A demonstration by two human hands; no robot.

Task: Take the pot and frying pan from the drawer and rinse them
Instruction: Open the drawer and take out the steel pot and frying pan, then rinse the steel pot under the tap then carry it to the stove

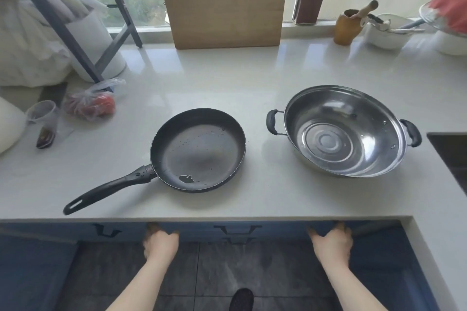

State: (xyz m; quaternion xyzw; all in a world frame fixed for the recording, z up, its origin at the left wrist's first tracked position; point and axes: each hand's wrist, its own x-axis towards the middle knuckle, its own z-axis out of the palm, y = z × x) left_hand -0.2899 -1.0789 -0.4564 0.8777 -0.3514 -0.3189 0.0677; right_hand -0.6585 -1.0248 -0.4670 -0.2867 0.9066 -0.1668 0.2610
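Frying pan (198, 150) handle toward near-left, beside pot (345, 131); both hands' fingers hidden, grip unclear.

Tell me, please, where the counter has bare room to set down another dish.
Bare counter lies between the cutting board and the frying pan and pot, plus a narrow gap between those two. The left end is crowded: bagged tomatoes, plastic cup.

Cutting board (225, 2) upright at window — bagged tomatoes (92, 103) left.
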